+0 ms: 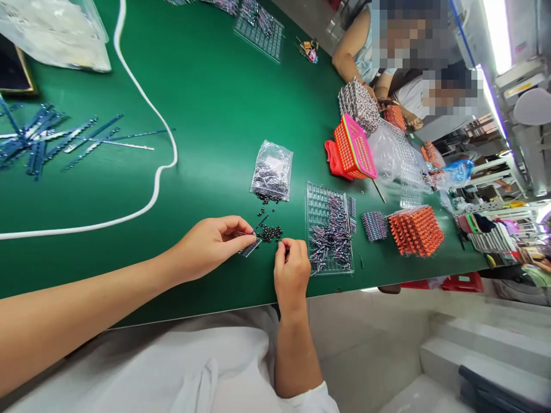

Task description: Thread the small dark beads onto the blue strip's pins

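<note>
My left hand (219, 244) pinches a small dark patterned strip (251, 248) just left of a loose pile of small black beads (271, 232) on the green table. To the right of the pile, my right hand (293, 261) has its thumb and fingers closed together; anything between them is too small to make out. Behind the beads lies a clear plastic bag (271, 172) of dark beads, with some spilled at its mouth. Beside my right hand, a clear compartment tray (316, 198) holds a heap of thin dark and pink pieces (333, 235).
A white cable (157, 115) curves across the green table (206, 115), near blue strips (38, 140). Rightward are a red basket (355, 146), an orange stack (415, 230) and a small grey stack (374, 225). Other people work at the far edge.
</note>
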Tool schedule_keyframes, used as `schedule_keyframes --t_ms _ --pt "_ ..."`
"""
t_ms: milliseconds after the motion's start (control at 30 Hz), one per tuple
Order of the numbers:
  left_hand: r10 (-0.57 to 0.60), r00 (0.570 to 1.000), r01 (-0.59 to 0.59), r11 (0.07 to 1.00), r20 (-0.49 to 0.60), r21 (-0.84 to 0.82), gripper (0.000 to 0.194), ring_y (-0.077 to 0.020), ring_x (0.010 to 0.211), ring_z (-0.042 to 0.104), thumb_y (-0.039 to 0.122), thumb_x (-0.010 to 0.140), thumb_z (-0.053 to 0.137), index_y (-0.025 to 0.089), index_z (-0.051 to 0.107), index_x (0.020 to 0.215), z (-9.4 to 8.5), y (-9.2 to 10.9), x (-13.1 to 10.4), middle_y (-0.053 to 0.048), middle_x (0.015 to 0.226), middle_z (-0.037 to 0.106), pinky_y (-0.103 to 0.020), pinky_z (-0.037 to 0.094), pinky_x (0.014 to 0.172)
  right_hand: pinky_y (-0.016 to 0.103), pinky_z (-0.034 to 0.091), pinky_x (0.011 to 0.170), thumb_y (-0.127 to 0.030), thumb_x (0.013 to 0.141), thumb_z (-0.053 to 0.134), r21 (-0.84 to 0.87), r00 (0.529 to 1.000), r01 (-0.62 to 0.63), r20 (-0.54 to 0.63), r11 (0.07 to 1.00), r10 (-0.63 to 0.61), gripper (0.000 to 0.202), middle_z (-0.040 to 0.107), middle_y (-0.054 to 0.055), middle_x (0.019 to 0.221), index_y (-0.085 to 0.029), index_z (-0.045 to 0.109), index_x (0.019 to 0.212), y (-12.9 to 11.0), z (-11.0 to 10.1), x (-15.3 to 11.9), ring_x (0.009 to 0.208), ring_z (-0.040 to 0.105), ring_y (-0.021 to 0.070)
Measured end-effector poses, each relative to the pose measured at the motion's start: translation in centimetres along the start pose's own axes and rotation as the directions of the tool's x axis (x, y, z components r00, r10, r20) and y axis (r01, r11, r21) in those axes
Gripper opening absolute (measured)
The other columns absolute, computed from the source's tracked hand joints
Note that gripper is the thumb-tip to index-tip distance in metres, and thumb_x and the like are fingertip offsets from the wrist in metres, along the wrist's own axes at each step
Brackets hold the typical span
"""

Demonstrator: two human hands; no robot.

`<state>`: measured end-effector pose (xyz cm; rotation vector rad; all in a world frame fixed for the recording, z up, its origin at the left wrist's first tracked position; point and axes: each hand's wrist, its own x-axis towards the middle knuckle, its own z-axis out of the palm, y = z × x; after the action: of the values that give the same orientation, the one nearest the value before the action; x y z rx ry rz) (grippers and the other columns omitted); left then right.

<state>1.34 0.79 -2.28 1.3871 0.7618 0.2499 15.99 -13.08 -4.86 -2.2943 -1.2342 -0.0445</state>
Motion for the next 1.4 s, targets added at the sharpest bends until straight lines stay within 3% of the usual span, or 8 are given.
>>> schedule_keyframes --t_ms 367,567,700,867,1000,1167,1400 --pt "0.040 0.999 -0.040 0.999 0.020 0.016 0.028 -0.0165 0.073 0.061 0.046 0.083 0.065 0.018 0.063 0.084 0.6 0.4 -0.2 -0.001 0.075 0.066 -0.029 0.048 0.072 0.024 0.044 0.063 -0.024 0.090 0.056 0.109 0.999 0.028 -0.030 0.994 -0.025 0.011 0.060 -0.001 0.077 -0.018 0.061 0.082 1.0 -0.1 -0.3 0.060 0.049 0.0094" --pt "0.055 0.991 -0.037 0.989 0.126 -0.141 0.021 -0.0202 0.093 0.068 0.037 0.082 0.067 0.018 0.059 0.083 0.9 0.2 -0.4 -0.007 0.098 0.074 -0.033 0.050 0.086 0.021 0.045 0.056 -0.025 0.090 0.060 0.272 0.998 0.021 -0.067 0.962 -0.003 0.010 0.061 -0.002 0.073 -0.018 0.062 0.082 -0.1 -0.9 -0.3 0.058 0.053 0.0082" --pt "0.079 0.970 -0.005 0.951 0.230 -0.309 0.020 -0.0160 0.086 0.064 0.033 0.080 0.069 0.017 0.059 0.083 1.1 0.1 -0.5 -0.003 0.089 0.071 -0.028 0.047 0.078 0.021 0.049 0.059 -0.021 0.089 0.062 0.305 0.980 0.164 -0.162 0.938 -0.119 0.004 0.065 0.000 0.078 -0.019 0.061 0.086 -1.7 -1.1 -0.4 0.067 0.060 0.0096" --pt "0.068 0.970 0.039 0.904 0.235 -0.425 0.023 -0.0121 0.073 0.055 0.033 0.078 0.072 0.015 0.058 0.082 1.2 0.0 -0.2 0.001 0.078 0.062 -0.026 0.042 0.070 0.024 0.053 0.063 -0.012 0.088 0.064 0.264 0.931 0.341 -0.226 0.902 -0.286 0.012 0.070 0.002 0.086 -0.020 0.062 0.097 -2.2 -1.0 -0.2 0.078 0.065 0.0116" --pt "0.108 0.964 -0.010 0.927 0.241 -0.375 0.019 -0.0123 0.073 0.053 0.032 0.080 0.070 0.016 0.059 0.083 1.0 0.4 -0.5 0.002 0.077 0.061 -0.026 0.041 0.069 0.028 0.056 0.069 -0.009 0.088 0.064 0.286 0.914 0.398 -0.204 0.872 -0.350 0.021 0.071 0.004 0.093 -0.022 0.063 0.105 -1.5 -1.4 -0.2 0.084 0.066 0.0135" --pt "0.184 0.942 -0.097 0.950 0.280 -0.298 0.015 -0.0144 0.084 0.057 0.029 0.085 0.065 0.016 0.061 0.090 0.8 0.6 -1.2 -0.002 0.089 0.064 -0.030 0.046 0.082 0.028 0.057 0.066 -0.012 0.090 0.063 0.450 0.964 0.266 -0.124 0.852 -0.235 0.017 0.069 0.003 0.089 -0.022 0.065 0.103 -1.1 -1.9 -0.6 0.082 0.067 0.0139" --pt "0.178 0.941 -0.088 0.949 0.286 -0.302 0.014 -0.0148 0.086 0.057 0.029 0.088 0.063 0.016 0.060 0.091 1.0 0.3 -1.2 -0.003 0.092 0.064 -0.031 0.047 0.084 0.028 0.057 0.070 -0.009 0.087 0.066 0.344 0.937 0.337 -0.217 0.877 -0.275 0.022 0.070 0.002 0.090 -0.023 0.067 0.104 -0.5 -1.2 -0.9 0.082 0.067 0.0134"
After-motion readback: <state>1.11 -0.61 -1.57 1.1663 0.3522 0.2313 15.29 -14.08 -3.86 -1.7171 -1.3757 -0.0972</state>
